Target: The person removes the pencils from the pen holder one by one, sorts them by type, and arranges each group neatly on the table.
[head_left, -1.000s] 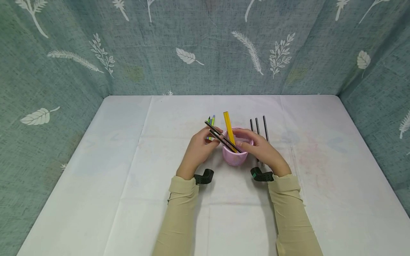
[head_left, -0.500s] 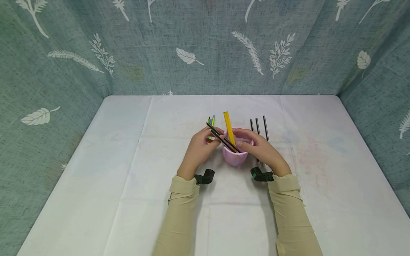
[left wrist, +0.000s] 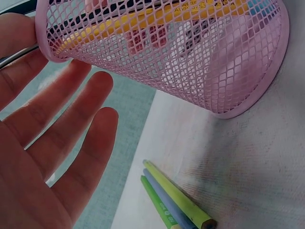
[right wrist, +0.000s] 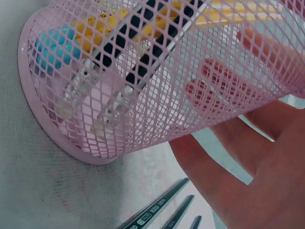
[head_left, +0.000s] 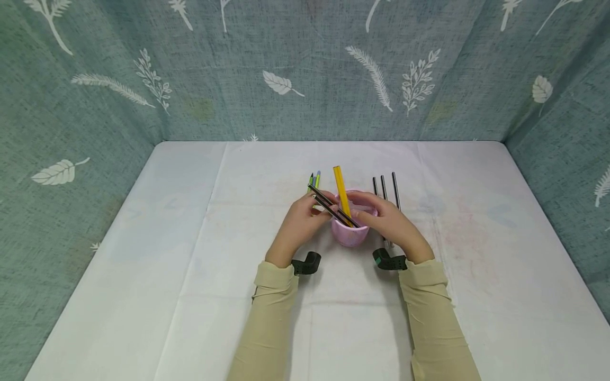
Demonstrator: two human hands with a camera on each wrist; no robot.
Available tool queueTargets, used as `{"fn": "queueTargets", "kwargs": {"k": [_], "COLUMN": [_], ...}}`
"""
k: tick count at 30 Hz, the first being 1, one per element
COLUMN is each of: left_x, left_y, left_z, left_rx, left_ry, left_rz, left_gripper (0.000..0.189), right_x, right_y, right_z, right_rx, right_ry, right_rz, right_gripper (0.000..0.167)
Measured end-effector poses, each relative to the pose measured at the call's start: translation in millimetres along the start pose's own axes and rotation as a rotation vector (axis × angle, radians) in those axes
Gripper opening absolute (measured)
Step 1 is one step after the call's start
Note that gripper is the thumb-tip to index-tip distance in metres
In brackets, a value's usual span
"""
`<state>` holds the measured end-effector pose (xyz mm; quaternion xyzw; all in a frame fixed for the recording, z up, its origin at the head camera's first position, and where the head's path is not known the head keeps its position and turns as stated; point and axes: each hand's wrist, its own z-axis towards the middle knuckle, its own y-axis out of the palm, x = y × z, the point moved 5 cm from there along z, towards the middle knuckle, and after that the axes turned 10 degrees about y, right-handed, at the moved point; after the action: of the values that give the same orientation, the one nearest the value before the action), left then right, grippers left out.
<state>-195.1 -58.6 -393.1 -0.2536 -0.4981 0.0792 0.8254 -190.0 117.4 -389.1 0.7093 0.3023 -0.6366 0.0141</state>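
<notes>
A pink mesh pencil holder point(head_left: 350, 236) stands upright on the table between both hands. Yellow pencils point(head_left: 340, 185) with blue lower ends lean inside it. Two black pencils point(head_left: 323, 197) with silvery lower ends slant into the holder, their tops pointing left. The left hand point(head_left: 299, 219) pinches these at the rim between thumb and forefinger; its other fingers point(left wrist: 81, 148) are spread beside the mesh wall. The right hand point(head_left: 391, 219) grips the holder's right side, fingertips showing through the mesh in the right wrist view.
Green and blue pencils point(left wrist: 178, 200) lie on the table behind the left hand. Three black pencils point(head_left: 395, 185) lie partly hidden behind the right hand. A white cloth point(head_left: 229, 317) covers the table, with patterned grey-green curtains point(head_left: 305, 69) around its back and sides.
The left hand has shifted slightly right, and the tops of the black pencils have moved a little right and lower with it. The right hand and the holder have stayed in place.
</notes>
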Motion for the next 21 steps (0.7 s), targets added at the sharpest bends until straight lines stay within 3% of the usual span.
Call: {"fn": "queueTargets", "kwargs": {"k": [7, 21], "left_x": [0.4, 2.7], "left_y": [0.2, 3.7], "left_z": [0.3, 1.2], "left_rx": [0.004, -0.046], "left_ry": [0.018, 0.02], "left_rz": [0.019, 0.026], "left_gripper": [0.014, 0.015], "right_x": [15.2, 9.2], "right_y": [-0.4, 1.8], "right_z": [9.6, 9.4], "right_rx": [0.056, 0.102], "right_ry": [0.025, 0.074], "right_rz": [-0.07, -0.172], "right_gripper": [0.045, 0.047]}}
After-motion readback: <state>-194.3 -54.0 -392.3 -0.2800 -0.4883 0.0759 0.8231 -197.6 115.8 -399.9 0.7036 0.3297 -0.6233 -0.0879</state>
